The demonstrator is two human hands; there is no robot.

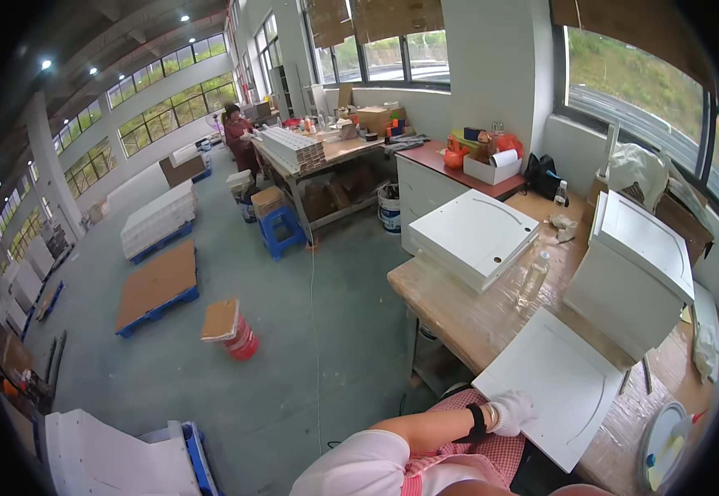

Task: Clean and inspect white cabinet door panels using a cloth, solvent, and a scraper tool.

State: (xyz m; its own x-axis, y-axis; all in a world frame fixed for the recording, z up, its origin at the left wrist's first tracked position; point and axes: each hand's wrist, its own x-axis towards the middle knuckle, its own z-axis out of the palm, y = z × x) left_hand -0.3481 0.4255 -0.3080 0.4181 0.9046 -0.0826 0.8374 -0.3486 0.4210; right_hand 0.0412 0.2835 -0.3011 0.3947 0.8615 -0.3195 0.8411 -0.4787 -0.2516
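Observation:
My left hand (512, 411), in a white glove with a black wristband, grips the near corner of a flat white panel (562, 382) with a curved groove. The panel lies at the near edge of a plastic-covered wooden table (450, 307). My forearm reaches across a pink checked apron (467, 446). My right hand is out of view. Beyond the panel stand two stacks of similar white panels, one at the table's left (475, 236) and a taller one at the right (636, 277). Between them stands a clear plastic bottle (533, 277).
A round white dish (664, 438) sits at the table's near right. On the green floor are a red bucket topped by a board (231, 331), a blue pallet of brown boards (157, 285) and a blue stool (281, 231). Another person (240, 140) works at a far bench.

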